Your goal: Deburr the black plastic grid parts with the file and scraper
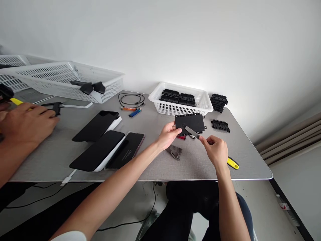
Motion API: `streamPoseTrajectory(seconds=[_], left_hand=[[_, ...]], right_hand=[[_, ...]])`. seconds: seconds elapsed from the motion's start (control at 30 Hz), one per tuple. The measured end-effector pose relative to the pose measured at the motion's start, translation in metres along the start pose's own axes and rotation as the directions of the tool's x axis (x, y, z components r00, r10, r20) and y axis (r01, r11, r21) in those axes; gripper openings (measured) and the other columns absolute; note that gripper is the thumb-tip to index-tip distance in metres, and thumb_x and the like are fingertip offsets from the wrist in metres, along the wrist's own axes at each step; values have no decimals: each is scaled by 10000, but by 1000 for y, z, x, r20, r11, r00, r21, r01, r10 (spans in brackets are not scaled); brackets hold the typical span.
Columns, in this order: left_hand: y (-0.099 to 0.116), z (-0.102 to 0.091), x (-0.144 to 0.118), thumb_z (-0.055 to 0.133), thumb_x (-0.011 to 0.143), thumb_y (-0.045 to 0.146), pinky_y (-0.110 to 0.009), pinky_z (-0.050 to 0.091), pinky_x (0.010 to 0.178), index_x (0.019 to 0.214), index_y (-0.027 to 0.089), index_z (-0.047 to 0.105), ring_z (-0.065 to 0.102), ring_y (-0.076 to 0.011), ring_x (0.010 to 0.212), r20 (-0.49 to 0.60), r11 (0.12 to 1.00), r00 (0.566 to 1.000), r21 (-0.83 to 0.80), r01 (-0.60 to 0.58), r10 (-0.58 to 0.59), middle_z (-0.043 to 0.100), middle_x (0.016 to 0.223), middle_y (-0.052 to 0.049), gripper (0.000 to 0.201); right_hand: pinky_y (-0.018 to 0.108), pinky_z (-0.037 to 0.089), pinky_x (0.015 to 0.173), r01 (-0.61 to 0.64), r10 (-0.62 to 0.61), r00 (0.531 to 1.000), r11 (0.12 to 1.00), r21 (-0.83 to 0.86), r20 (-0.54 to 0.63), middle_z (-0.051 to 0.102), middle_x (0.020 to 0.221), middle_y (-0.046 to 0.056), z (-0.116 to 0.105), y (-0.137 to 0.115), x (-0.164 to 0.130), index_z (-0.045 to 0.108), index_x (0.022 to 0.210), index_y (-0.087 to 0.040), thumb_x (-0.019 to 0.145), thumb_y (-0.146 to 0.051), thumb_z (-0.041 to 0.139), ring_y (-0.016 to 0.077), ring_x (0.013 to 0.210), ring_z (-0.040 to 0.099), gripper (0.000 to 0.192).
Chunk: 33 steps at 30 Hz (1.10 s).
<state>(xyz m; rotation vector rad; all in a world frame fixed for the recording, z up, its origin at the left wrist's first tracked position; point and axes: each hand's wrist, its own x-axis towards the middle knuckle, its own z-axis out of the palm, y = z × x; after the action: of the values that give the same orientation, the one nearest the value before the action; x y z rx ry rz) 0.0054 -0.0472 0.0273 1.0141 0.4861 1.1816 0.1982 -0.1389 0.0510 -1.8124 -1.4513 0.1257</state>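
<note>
My left hand (169, 134) is closed on the left end of a flat black plastic panel (194, 122) with small tabs along its edges, held tilted above the table. Gripped in my right hand (216, 149) is a flat-bladed tool (233, 163) with a black and yellow handle; whether it is a file or a knife I cannot tell. Its grey blade (192, 131) lies across the panel's face, tip close to my left thumb. Partly hidden under the panel is a small red object (182, 137). A crumpled grey-brown scrap (175, 152) lies below my left hand.
Behind, a white basket (182, 109) holds several ribbed black parts. More sit at right: a stack (219, 102) and a single part (220, 126). Phones (97, 150), two lighters (135, 112), a coiled cable (131, 99) and a larger basket (110, 88) are left, beside another person's hand (32, 118).
</note>
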Motion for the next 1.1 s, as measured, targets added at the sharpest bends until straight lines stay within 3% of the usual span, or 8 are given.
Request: streamPoseTrajectory(seconds=[0.33,0.5,0.7,1.1], left_hand=[[-4,2,-4,804,718,240,-384,501,893,1219,109,613,700,-252,951,99,997,993,51,55,-59,752,983,-120,552],[-7,-3,0,803,712,240,-371,481,927,1192,132,640,686,-241,996,62,997,997,52,51,-54,750,1017,-101,518],[-7,-5,2,791,731,298,-404,441,1008,1167,163,676,649,-258,1090,11,997,999,71,30,-31,727,1116,-101,470],[-8,-5,2,788,729,350,-436,432,1035,1165,150,667,614,-294,1158,11,991,999,127,-44,43,711,1163,-118,495]], right_hand=[[271,238,495,6,-6,1000,999,-46,-4,513,498,1,7,-2,0,498,547,-225,807,-678,589,139,467,384,530],[252,248,492,-15,19,997,998,-54,71,500,494,-8,-7,8,7,495,547,-215,790,-710,578,129,476,372,557],[254,278,514,-48,52,996,997,-62,72,486,497,-12,-23,19,12,503,539,-208,770,-701,608,127,499,376,555],[254,271,498,-11,24,997,987,-163,78,512,492,-11,-19,23,12,538,552,-212,764,-758,574,122,476,381,587]])
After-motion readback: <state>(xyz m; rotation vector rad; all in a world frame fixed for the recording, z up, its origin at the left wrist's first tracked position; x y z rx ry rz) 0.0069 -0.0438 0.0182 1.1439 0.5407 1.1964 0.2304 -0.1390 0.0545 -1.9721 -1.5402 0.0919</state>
